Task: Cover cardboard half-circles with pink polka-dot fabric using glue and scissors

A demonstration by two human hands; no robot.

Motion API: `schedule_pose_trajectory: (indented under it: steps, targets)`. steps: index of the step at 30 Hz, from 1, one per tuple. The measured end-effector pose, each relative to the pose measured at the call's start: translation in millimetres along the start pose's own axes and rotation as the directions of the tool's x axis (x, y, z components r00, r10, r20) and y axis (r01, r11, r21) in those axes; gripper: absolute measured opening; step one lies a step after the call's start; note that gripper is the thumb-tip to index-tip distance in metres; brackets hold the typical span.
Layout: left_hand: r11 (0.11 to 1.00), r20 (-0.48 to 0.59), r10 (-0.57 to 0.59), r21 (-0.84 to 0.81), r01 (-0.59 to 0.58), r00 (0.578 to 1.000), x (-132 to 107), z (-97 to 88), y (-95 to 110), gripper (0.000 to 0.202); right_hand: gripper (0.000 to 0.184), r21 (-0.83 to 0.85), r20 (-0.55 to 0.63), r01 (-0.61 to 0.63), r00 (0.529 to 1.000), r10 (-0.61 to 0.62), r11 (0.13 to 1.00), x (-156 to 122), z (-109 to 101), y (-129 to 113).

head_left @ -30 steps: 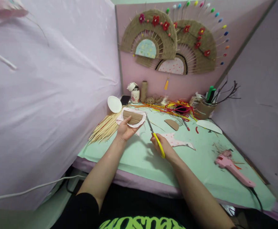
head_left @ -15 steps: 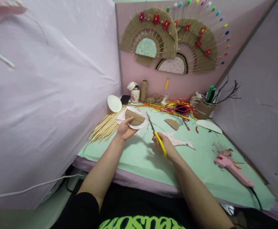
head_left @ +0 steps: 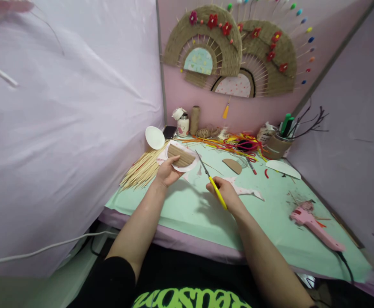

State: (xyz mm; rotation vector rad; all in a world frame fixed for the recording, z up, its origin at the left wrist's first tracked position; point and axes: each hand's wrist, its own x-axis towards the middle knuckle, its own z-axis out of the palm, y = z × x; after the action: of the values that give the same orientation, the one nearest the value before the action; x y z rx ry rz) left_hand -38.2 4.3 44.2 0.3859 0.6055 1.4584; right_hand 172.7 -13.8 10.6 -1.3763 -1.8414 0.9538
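My left hand [head_left: 166, 172] is closed on a half-round brown cardboard piece backed with pink-white fabric [head_left: 181, 155], held just above the table's left side. My right hand [head_left: 226, 193] grips yellow-handled scissors [head_left: 211, 182], whose blades point up and left toward the fabric's right edge. A small fabric scrap [head_left: 199, 171] hangs in the air between the two hands. A trimmed strip of spotted pink fabric [head_left: 246, 190] lies on the mint-green table [head_left: 190, 209] just right of my right hand.
A bundle of bamboo skewers [head_left: 141, 170] lies at the left edge beside a white paper oval [head_left: 154, 137]. A pink glue gun [head_left: 315, 227] rests at the right. Coloured pipe cleaners [head_left: 238, 145], a pen cup [head_left: 277, 145], a twine spool [head_left: 194, 119] and a small jar [head_left: 182, 126] line the back wall.
The scissors and my right hand have shifted slightly right and down. A small fabric scrap has come loose below the held piece. The view has tilted a little.
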Motion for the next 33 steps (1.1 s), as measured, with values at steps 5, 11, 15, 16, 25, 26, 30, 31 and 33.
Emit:
schedule_pose_trajectory:
  steps: [5, 11, 15, 16, 25, 26, 30, 31, 33]
  targets:
    - [0.998, -0.030, 0.064, 0.015, -0.064, 0.997, 0.3, 0.8, 0.8, 0.043, 0.032, -0.012, -0.007, 0.013, 1.000, -0.013, 1.000, 0.9, -1.1, 5.3]
    - [0.989, -0.045, 0.143, 0.034, -0.142, 0.989, 4.9, -3.2, -0.9, 0.039, 0.033, -0.027, 0.000, -0.004, 1.000, 0.004, 1.000, 0.0, -2.0, 2.5]
    - [0.978, -0.063, 0.206, 0.047, -0.203, 0.977, 7.1, -4.8, -3.1, 0.041, 0.030, -0.026, 0.018, -0.004, 1.000, 0.004, 1.000, 0.6, -1.8, 2.5]
    - [0.975, -0.066, 0.217, 0.053, -0.214, 0.974, 7.5, -5.1, -3.6, 0.041, 0.029, -0.030, 0.027, -0.005, 1.000, 0.006, 1.000, 0.8, -1.7, 2.5]
    - [0.971, -0.045, 0.228, 0.092, -0.223, 0.973, 8.5, -8.2, -5.9, 0.042, 0.029, -0.058, 0.103, -0.016, 0.994, 0.021, 0.998, 0.4, -2.6, -0.1]
    - [0.971, -0.044, 0.226, 0.094, -0.222, 0.973, 8.7, -8.6, -5.8, 0.042, 0.030, -0.057, 0.108, -0.015, 0.994, 0.021, 0.998, 0.3, -2.8, -0.3]
    - [0.964, -0.027, 0.250, 0.099, -0.246, 0.968, 9.7, -10.0, -4.8, 0.043, 0.028, -0.061, 0.124, -0.015, 0.992, 0.022, 0.998, 0.3, -3.0, -0.1]
    - [0.963, -0.028, 0.253, 0.098, -0.250, 0.967, 9.7, -10.1, -4.4, 0.043, 0.028, -0.065, 0.127, -0.016, 0.992, 0.024, 0.998, 0.4, -2.9, 0.2]
    - [0.963, -0.036, 0.256, 0.097, -0.251, 0.966, 9.6, -9.9, -3.8, 0.041, 0.028, -0.074, 0.130, -0.012, 0.991, 0.022, 0.997, 0.6, -2.7, 0.9]
